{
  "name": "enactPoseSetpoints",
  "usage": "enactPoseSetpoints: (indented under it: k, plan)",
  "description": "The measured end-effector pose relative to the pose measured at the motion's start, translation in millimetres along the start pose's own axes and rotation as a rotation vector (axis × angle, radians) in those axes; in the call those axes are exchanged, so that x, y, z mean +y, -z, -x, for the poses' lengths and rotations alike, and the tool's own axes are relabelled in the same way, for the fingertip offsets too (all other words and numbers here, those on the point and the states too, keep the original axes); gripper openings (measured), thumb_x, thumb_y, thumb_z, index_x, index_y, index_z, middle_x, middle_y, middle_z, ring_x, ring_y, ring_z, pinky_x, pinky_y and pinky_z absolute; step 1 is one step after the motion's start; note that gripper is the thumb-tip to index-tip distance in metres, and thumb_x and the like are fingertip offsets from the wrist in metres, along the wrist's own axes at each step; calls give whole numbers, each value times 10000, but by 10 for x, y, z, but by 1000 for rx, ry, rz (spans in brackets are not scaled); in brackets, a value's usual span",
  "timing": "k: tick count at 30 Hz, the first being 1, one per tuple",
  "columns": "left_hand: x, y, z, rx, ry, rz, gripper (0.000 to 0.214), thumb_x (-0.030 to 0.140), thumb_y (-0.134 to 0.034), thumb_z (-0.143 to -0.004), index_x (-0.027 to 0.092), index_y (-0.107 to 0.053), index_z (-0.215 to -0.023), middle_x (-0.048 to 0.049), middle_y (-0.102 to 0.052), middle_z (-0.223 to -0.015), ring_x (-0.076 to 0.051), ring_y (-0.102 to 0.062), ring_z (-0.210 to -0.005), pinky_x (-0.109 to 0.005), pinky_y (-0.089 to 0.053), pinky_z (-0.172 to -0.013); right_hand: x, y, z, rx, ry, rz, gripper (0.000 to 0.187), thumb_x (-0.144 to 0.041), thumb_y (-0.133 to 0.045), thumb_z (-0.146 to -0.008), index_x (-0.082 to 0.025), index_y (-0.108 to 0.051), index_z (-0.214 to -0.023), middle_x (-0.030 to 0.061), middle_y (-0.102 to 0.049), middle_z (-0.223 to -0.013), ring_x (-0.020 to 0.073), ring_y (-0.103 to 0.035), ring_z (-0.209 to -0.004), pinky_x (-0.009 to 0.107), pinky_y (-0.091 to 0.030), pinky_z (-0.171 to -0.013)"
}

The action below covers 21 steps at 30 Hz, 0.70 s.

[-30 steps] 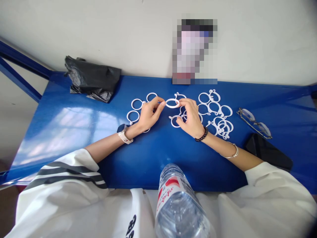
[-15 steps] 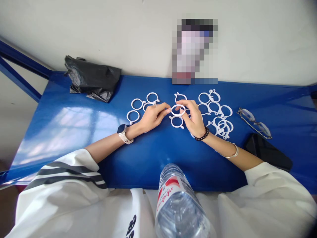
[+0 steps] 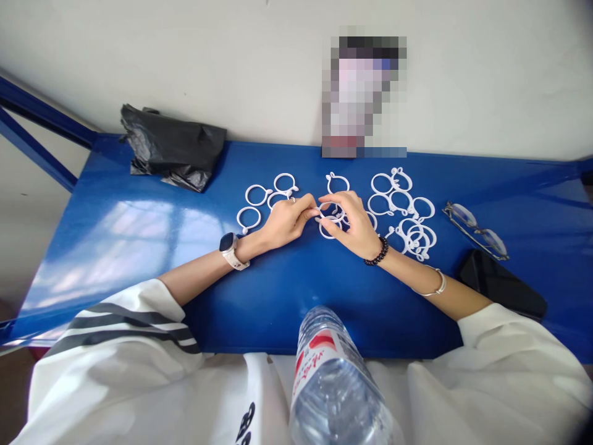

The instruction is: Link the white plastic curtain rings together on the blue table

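A white plastic curtain ring is held above the blue table between my two hands. My left hand pinches its left end, where the small eyelet part is hidden by the fingertips. My right hand curves around the ring from the right, thumb in front and forefinger behind. Beneath the hands lie more white rings, partly covered. One curtain ring with its eyelet lies just behind my right hand. Left of my left hand are several rings, among them a front one.
On the right lie a cluster of white rings, eyeglasses and a black phone. A black plastic bag rests at the back left. A water bottle stands close to my body. The blue table meets a pale wall.
The held ring has shifted slightly left and down. My right hand's thumb and forefinger have moved left along it and spread wider. My left hand keeps its pinch.
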State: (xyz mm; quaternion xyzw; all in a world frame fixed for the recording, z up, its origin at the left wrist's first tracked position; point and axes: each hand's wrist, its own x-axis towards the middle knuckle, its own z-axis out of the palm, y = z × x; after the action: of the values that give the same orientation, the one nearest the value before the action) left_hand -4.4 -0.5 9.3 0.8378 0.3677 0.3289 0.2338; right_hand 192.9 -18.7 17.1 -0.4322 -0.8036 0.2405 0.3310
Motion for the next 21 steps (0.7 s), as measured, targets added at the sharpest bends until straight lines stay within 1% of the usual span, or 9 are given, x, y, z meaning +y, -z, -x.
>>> enactPoseSetpoints:
  k: [5, 10, 18, 21]
  plan:
    - [-6, -12, -7, 21, -16, -17, 248, 313, -394, -1005, 189, -485, -810, 29, -565, -631, -95, -469, -468, -217, -351, -529, 1, -1, 13, 35, 30, -34, 282, -401, -555, -935, -241, -547, -1166, 62, -681, -1045, 255, -584, -1065, 439, -451, -960]
    - [-8, -15, 0, -7, 6, -41, 266, 329, -367, -1010, 189, -480, -815, 29, -538, -613, -97, -457, -463, -212, -340, -515, -20, 8, 17, 50, 15, -64, 262, -418, -570, -931, -247, -560, -1130, 56, -680, -1038, 253, -596, -1046, 435, -454, -956]
    - [13, -1, -4, -22, 12, -32, 256, 317, -366, -998, 190, -469, -801, 20, -533, -607, -105, -458, -470, -217, -340, -518, -42, 31, 16, 43, -1, -34, 309, -454, -577, -931, -249, -595, -1161, 46, -711, -1012, 253, -616, -1043, 435, -433, -976]
    - [20, 2, -6, -29, 14, -29, 256, 315, -362, -998, 189, -468, -802, 16, -540, -613, -107, -465, -477, -220, -344, -523, -37, 27, 18, 51, 11, -21, 300, -462, -568, -937, -247, -612, -1142, 44, -717, -1008, 251, -618, -1046, 426, -433, -965]
